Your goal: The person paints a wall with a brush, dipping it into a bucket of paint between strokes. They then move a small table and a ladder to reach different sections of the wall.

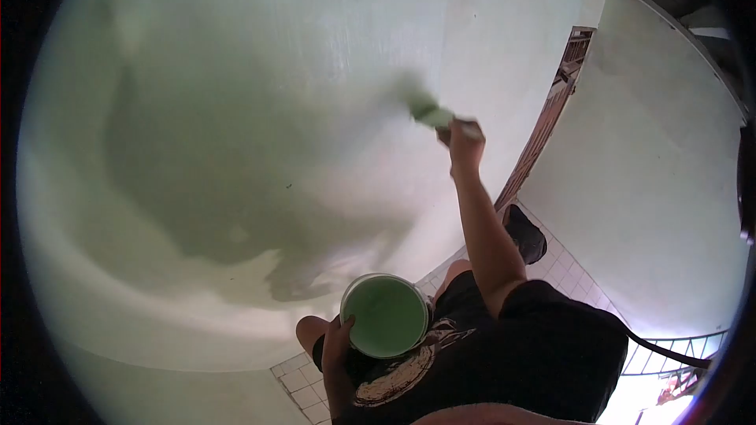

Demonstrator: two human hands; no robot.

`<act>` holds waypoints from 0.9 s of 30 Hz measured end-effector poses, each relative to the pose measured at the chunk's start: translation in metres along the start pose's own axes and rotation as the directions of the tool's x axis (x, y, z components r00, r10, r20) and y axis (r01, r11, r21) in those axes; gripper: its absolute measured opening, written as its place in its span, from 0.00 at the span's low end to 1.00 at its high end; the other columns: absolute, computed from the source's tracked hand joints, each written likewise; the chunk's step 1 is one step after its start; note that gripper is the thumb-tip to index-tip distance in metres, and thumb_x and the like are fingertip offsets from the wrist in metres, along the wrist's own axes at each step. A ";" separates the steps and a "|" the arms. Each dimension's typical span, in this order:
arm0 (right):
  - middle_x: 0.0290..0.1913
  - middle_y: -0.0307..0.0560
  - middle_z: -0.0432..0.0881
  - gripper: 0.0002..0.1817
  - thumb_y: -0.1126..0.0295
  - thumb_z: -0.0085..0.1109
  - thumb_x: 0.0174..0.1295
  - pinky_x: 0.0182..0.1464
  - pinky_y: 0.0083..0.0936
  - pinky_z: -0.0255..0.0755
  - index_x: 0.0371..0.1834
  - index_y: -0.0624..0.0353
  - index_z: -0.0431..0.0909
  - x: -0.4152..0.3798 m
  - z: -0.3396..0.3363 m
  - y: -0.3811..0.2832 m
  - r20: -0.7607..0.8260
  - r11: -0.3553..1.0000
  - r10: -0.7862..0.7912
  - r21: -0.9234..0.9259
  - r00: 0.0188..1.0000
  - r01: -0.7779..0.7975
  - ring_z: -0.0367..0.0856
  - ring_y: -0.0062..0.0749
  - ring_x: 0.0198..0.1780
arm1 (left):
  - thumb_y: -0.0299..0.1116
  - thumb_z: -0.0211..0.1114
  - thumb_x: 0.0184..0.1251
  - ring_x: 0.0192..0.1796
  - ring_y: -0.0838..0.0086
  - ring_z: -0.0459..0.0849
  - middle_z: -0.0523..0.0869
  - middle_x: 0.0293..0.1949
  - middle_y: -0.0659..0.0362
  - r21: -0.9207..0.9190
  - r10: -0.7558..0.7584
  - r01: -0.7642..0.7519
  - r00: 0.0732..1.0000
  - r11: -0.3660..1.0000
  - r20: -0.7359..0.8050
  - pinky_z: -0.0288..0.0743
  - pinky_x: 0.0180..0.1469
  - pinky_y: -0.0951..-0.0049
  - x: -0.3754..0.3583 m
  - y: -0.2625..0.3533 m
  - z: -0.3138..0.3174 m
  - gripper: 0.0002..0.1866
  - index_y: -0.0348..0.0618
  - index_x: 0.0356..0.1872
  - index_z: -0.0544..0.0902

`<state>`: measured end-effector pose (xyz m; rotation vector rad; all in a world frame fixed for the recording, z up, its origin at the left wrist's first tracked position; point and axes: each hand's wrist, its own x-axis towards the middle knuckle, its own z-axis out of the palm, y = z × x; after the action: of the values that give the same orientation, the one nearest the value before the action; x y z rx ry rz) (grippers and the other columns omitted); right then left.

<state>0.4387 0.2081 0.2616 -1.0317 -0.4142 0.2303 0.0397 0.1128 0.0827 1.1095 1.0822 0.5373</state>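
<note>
My right hand (pixel 466 142) is closed around the handle of a paintbrush (pixel 431 114), raised toward the pale green wall (pixel 370 24). The brush head is blurred by motion, so whether its bristles touch the wall cannot be told. Low in front of my body, my left hand (pixel 337 340) grips the left rim of a round white bucket (pixel 425 299) with its thumb over the edge. Green paint (pixel 386 316) fills the part of the bucket I can see into. The fingers of that hand are mostly hidden behind the bucket.
A brown slatted door or shutter (pixel 543 130) stands to the right, beside another pale wall (pixel 654 157). Light tiles (pixel 563 264) cover the floor. A dark object (pixel 525 236) is near the wall's foot. A metal railing (pixel 677 350) shows at lower right.
</note>
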 end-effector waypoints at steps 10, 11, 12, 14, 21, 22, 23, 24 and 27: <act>0.36 0.48 0.74 0.05 0.77 0.50 0.56 0.34 0.32 0.82 0.34 0.66 0.68 0.130 0.207 -0.318 0.008 0.517 -0.640 0.745 0.768 0.422 0.76 0.31 0.33 | 0.38 0.56 0.61 0.44 0.67 0.81 0.83 0.42 0.49 0.224 0.120 -0.108 0.992 0.969 -0.041 0.71 0.48 0.70 0.016 0.023 0.005 0.21 0.30 0.48 0.76; 0.36 0.48 0.75 0.05 0.77 0.50 0.56 0.34 0.32 0.82 0.34 0.65 0.67 0.132 0.214 -0.335 -0.021 0.492 -0.581 0.787 0.814 0.371 0.77 0.33 0.34 | 0.38 0.56 0.61 0.44 0.67 0.81 0.83 0.41 0.49 0.220 0.137 -0.125 0.990 0.967 -0.038 0.71 0.48 0.70 0.019 0.027 0.007 0.21 0.30 0.48 0.76; 0.37 0.49 0.75 0.06 0.77 0.50 0.56 0.34 0.32 0.82 0.35 0.64 0.66 0.134 0.216 -0.339 -0.049 0.464 -0.605 0.789 0.795 0.402 0.78 0.34 0.35 | 0.38 0.56 0.61 0.44 0.67 0.81 0.83 0.41 0.49 0.216 0.151 -0.139 0.988 0.967 -0.037 0.71 0.48 0.70 0.021 0.031 0.006 0.21 0.30 0.48 0.76; 0.38 0.50 0.75 0.08 0.77 0.51 0.55 0.34 0.32 0.82 0.36 0.64 0.65 0.134 0.214 -0.332 -0.076 0.430 -0.625 0.797 0.777 0.425 0.78 0.35 0.35 | 0.38 0.56 0.62 0.44 0.67 0.81 0.83 0.41 0.49 0.207 0.168 -0.155 0.985 0.966 -0.045 0.71 0.48 0.70 0.021 0.034 0.003 0.21 0.30 0.48 0.76; 0.45 0.55 0.73 0.12 0.72 0.51 0.58 0.42 0.37 0.80 0.41 0.59 0.60 0.139 0.192 -0.280 0.010 0.530 -0.518 0.788 0.855 0.312 0.80 0.44 0.42 | 0.38 0.56 0.62 0.44 0.67 0.81 0.83 0.41 0.49 0.179 0.164 -0.145 0.982 0.973 -0.092 0.71 0.48 0.70 -0.002 0.026 0.009 0.20 0.30 0.48 0.76; 0.47 0.54 0.72 0.13 0.71 0.51 0.59 0.43 0.38 0.79 0.42 0.57 0.59 0.140 0.193 -0.277 0.019 0.508 -0.520 0.811 0.854 0.291 0.79 0.44 0.44 | 0.38 0.56 0.62 0.44 0.67 0.81 0.83 0.41 0.49 0.174 0.168 -0.150 0.981 0.973 -0.093 0.71 0.48 0.70 -0.002 0.026 0.009 0.20 0.30 0.48 0.76; 0.49 0.53 0.71 0.13 0.70 0.51 0.60 0.45 0.39 0.79 0.44 0.56 0.58 0.142 0.195 -0.275 0.028 0.485 -0.522 0.832 0.852 0.269 0.78 0.45 0.47 | 0.37 0.56 0.62 0.44 0.67 0.81 0.83 0.41 0.49 0.169 0.173 -0.156 0.980 0.973 -0.094 0.71 0.48 0.70 -0.001 0.026 0.009 0.20 0.30 0.48 0.76; 0.53 0.51 0.69 0.15 0.69 0.52 0.61 0.46 0.39 0.77 0.45 0.53 0.58 0.143 0.197 -0.278 0.075 0.504 -0.516 0.832 0.853 0.232 0.76 0.46 0.50 | 0.37 0.56 0.62 0.44 0.67 0.81 0.84 0.41 0.49 0.163 0.180 -0.163 0.979 0.973 -0.096 0.71 0.47 0.70 0.000 0.027 0.009 0.20 0.30 0.48 0.76; 0.49 0.52 0.71 0.13 0.69 0.51 0.61 0.44 0.38 0.78 0.45 0.54 0.59 0.146 0.207 -0.282 0.074 0.550 -0.489 0.800 0.869 0.241 0.77 0.46 0.47 | 0.37 0.56 0.62 0.44 0.67 0.81 0.84 0.40 0.49 0.151 0.187 -0.172 0.978 0.974 -0.095 0.71 0.47 0.70 0.002 0.028 0.010 0.20 0.30 0.48 0.76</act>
<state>0.4769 0.2840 0.6307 -0.0175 -0.7142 0.1474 0.0534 0.1216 0.1079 1.3240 1.1342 0.6786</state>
